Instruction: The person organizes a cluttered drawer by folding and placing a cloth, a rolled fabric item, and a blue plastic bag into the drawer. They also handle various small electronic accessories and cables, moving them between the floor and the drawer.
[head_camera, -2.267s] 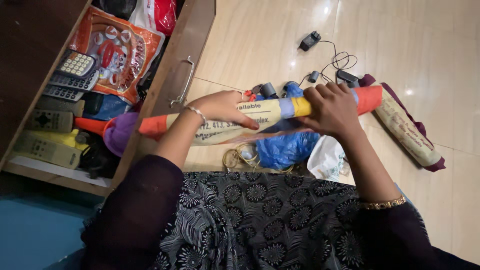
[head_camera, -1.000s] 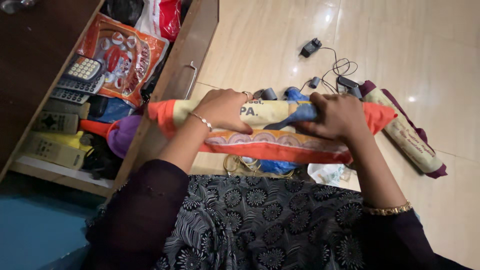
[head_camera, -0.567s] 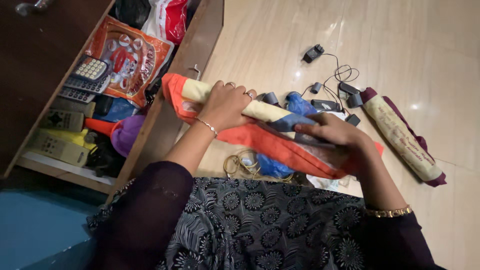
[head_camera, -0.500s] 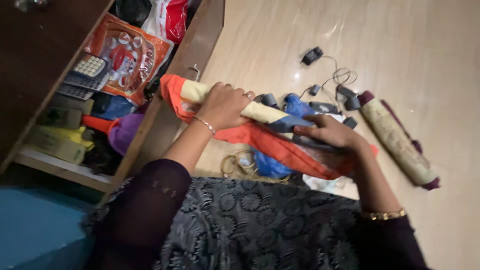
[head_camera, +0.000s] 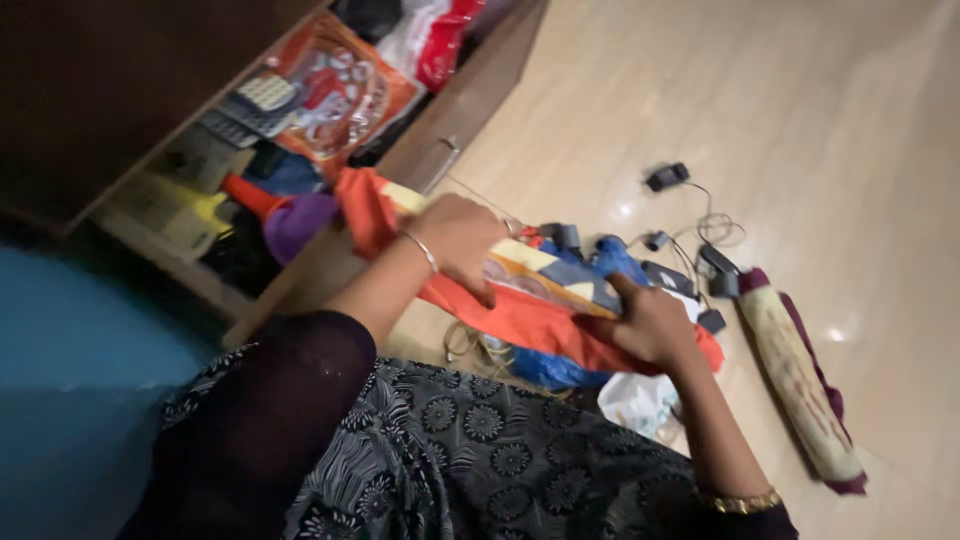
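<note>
Both hands grip one thing: a folded orange cloth umbrella with cream and blue panels (head_camera: 530, 300), held slantwise above the floor, its upper end toward 10 o'clock near the drawer and its lower end toward 4 o'clock. The left hand (head_camera: 455, 240) is closed over the upper part, fingers curled down across the cream panel, a thin bangle at the wrist. The right hand (head_camera: 650, 325) is closed on the lower part, pinching loose orange folds, thumb lying along the cloth.

Directly beneath the umbrella, on the pale glossy tiled floor (head_camera: 800, 100), lie a crumpled blue plastic bag (head_camera: 555, 368) and a coil of yellowish cord (head_camera: 470, 345). At 5 o'clock from the right hand sits a white plastic bag (head_camera: 635, 400). At 2 o'clock from it lie small black chargers with thin tangled cables (head_camera: 690, 215). Farther out at 4 o'clock rests a second rolled umbrella, cream with maroon edging (head_camera: 800, 380), well apart from the hands.

At 10 o'clock the open wooden drawer (head_camera: 470, 100) holds an orange printed plastic packet (head_camera: 345, 95), grey remote controls (head_camera: 245, 105) and a purple cloth bundle (head_camera: 295, 220).
</note>
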